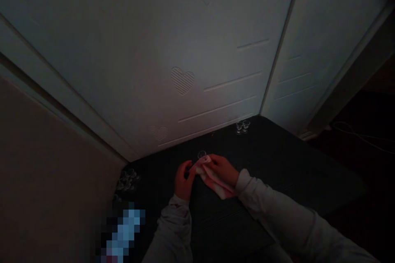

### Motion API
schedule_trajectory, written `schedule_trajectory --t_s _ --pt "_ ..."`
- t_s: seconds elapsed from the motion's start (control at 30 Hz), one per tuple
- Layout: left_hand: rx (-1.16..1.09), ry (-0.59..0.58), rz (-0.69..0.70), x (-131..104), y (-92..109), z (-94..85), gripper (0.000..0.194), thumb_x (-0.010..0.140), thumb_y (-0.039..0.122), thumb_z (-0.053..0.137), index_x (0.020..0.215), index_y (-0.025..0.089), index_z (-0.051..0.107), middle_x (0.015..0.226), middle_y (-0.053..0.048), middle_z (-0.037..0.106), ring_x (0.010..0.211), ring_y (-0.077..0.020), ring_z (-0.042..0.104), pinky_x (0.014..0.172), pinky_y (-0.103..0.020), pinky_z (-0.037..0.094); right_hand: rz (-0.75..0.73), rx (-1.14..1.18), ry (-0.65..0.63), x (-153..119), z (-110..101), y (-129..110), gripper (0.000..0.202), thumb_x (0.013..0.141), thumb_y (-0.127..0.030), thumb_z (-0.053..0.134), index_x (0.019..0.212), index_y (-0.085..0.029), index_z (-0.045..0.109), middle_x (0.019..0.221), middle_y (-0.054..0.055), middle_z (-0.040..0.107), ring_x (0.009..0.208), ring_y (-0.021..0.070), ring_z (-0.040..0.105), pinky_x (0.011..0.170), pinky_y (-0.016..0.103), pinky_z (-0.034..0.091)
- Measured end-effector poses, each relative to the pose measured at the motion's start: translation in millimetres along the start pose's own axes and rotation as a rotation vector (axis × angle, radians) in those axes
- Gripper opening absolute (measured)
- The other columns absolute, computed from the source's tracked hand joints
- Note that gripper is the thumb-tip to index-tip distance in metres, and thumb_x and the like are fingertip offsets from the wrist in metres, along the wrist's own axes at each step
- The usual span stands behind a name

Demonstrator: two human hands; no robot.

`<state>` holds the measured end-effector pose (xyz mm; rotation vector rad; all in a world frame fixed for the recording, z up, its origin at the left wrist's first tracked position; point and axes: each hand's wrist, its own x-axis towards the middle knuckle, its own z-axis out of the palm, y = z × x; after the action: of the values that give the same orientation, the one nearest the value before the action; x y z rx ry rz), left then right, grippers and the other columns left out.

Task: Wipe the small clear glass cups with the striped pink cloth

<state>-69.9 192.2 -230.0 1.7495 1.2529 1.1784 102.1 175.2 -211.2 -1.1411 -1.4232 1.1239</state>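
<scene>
A pink and white cloth (pixel 216 185) is bunched between my two hands above the dark tabletop, one end hanging down to the right. My right hand (pixel 222 169) is closed on the cloth, fingers pressed against its upper fold. On the other side, my left hand (pixel 184 181) has curled fingers, and its thumb side pinches the cloth's left edge. Just beyond the cloth shows the round rim of a small clear glass (pixel 201 154). Its lower part is hidden, and I cannot tell whether fingers touch it.
Two small stemmed glasses (pixel 242 126) stand at the back of the dark table (pixel 277 164), near a white panel (pixel 148 49) with heart grooves. Several more glasses (pixel 128 178) cluster at the left edge. A bright pixelated patch (pixel 126 230) lies at lower left. The light is dim.
</scene>
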Motion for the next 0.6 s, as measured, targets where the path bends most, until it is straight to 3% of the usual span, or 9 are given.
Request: schedule_trajectory --t_s 0.17,0.37,0.6 --pt "0.034 -0.063 0.138 -3 6 1.0 0.031 0.068 0.030 0.061 0.099 0.023 0.061 0.101 -0.008 0.058 0.099 -0.0227 0.049 0.088 -0.038 0.037 -0.193 -0.231 -0.165 -6 8 -3 0.022 0.083 -0.024 0.041 0.090 -0.019 0.062 0.092 0.005 0.061 0.087 0.0161 0.055 0.080 0.030 0.041" --pt "-0.081 -0.126 0.006 -1 6 5.5 0.026 0.066 0.031 0.063 0.089 0.021 0.064 0.096 -0.007 0.059 0.094 -0.0211 0.053 0.085 -0.035 0.042 -0.270 -0.282 -0.235 -4 7 3 0.025 0.085 -0.018 0.038 0.098 -0.019 0.059 0.095 0.006 0.060 0.090 0.0146 0.054 0.083 0.030 0.040" --pt "-0.263 -0.118 -0.174 4 12 1.6 0.026 0.062 0.034 0.064 0.082 0.017 0.065 0.092 -0.007 0.062 0.091 -0.0207 0.056 0.082 -0.033 0.042 -0.195 -0.247 -0.190 -4 6 3 0.023 0.084 -0.024 0.041 0.095 -0.016 0.059 0.094 0.007 0.058 0.088 0.0150 0.052 0.082 0.030 0.040"
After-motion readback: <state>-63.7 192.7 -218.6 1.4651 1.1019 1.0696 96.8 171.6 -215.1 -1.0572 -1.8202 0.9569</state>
